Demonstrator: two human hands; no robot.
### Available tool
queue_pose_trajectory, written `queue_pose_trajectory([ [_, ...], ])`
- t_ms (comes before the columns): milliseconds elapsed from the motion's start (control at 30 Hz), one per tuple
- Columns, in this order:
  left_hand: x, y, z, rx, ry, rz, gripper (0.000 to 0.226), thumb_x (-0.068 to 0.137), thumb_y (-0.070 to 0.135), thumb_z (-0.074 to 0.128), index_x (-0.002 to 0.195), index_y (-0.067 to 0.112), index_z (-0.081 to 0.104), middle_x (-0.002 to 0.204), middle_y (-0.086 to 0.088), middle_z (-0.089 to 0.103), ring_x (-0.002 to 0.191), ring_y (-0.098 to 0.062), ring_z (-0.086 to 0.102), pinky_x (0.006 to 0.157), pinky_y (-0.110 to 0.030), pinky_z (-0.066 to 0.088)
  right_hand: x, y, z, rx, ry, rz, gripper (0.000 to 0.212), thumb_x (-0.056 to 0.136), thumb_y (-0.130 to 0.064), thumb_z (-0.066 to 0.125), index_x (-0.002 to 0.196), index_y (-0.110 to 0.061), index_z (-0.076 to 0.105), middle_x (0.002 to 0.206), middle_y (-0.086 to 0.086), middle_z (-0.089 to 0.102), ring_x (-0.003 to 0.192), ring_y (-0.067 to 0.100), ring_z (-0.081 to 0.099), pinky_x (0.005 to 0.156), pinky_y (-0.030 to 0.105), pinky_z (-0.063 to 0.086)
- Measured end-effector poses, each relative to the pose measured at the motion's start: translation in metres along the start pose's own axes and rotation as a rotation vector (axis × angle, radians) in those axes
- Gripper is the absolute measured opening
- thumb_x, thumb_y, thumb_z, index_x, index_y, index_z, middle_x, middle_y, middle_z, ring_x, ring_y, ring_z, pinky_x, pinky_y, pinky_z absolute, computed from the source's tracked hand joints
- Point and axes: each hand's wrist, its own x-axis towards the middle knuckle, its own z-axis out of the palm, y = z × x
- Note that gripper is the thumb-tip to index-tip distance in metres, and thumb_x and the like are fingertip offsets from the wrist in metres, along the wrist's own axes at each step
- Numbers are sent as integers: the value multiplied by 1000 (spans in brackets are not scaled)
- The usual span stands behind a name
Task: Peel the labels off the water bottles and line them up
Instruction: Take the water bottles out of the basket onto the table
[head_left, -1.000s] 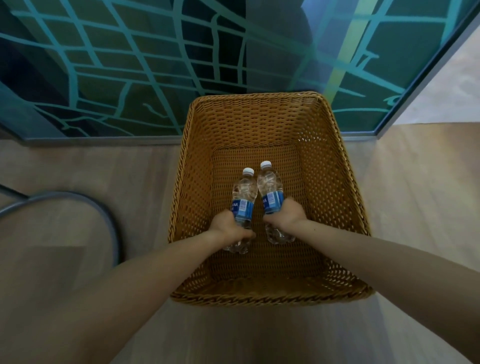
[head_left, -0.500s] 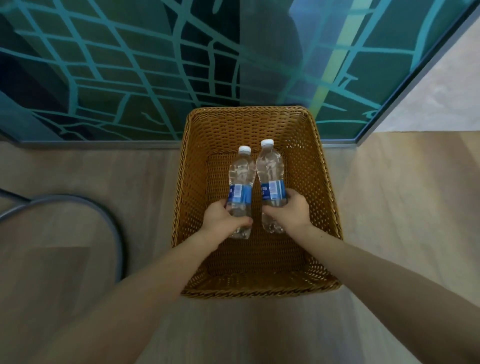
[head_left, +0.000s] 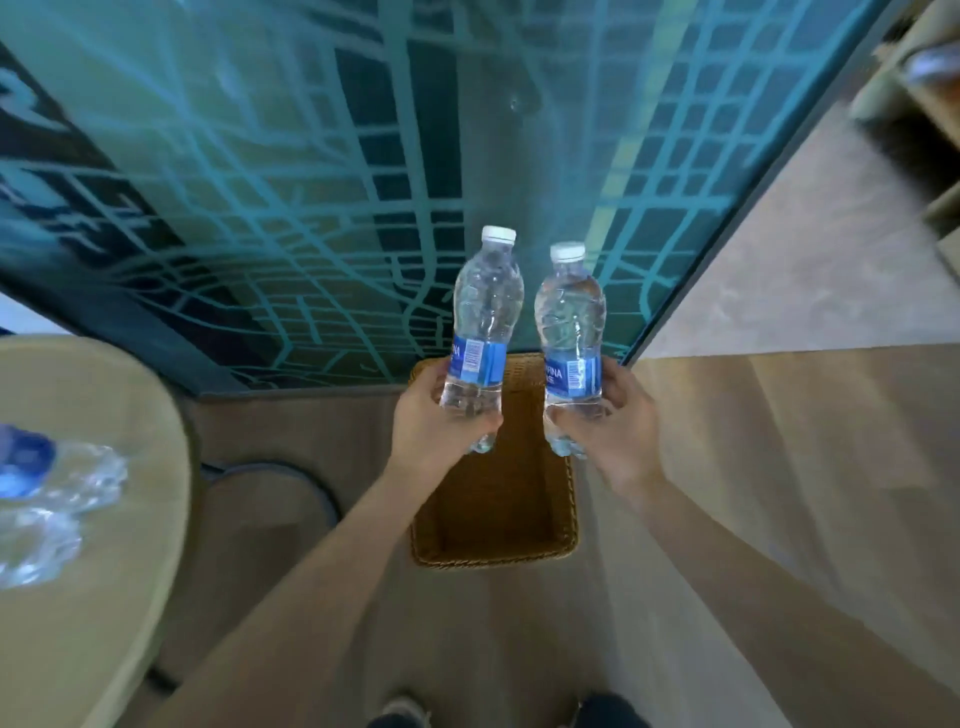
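The left hand (head_left: 441, 421) grips a clear plastic water bottle with a white cap and blue label (head_left: 485, 312) by its lower half, upright. The right hand (head_left: 615, 421) grips a second, matching bottle (head_left: 571, 317) just beside it (both labels are on). Below the hands sits a brown woven wicker basket (head_left: 493, 558). Well left of the left hand, blurred bottles (head_left: 57, 478) lie on a round beige table (head_left: 104, 597).
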Motion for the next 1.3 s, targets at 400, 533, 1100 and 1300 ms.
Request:
queue_pose_trajectory([
  [400,-211,289,-132,67,233,250,73,68,15,89,130,15,51,109,13,65,92,5,65,74,-7,48,-146,-322,-119,37,-25,-259,72,70,-11,92,133,-16,57,118,-15,66,108,-11,62,87,9,53],
  [533,-272,269,-147,66,354,209,71,66,25,89,123,27,47,109,11,65,95,2,66,76,-14,54,-189,-317,-125,10,-105,-284,67,72,-11,91,128,-22,57,117,-24,66,107,-15,60,82,4,50],
  [1100,-409,164,-203,-103,950,-178,65,65,18,86,118,30,50,112,6,68,98,-15,69,83,-40,59,-264,-311,10,54,-622,-312,67,68,-11,91,123,-34,59,107,-30,69,93,-6,69,70,6,51],
  [1300,-413,134,-271,-45,1006,-203,70,65,17,86,120,33,47,117,10,64,108,-14,64,89,-27,52,-300,-333,100,84,-756,-321,67,68,-8,91,118,-39,58,111,-12,72,103,0,68,81,12,54],
])
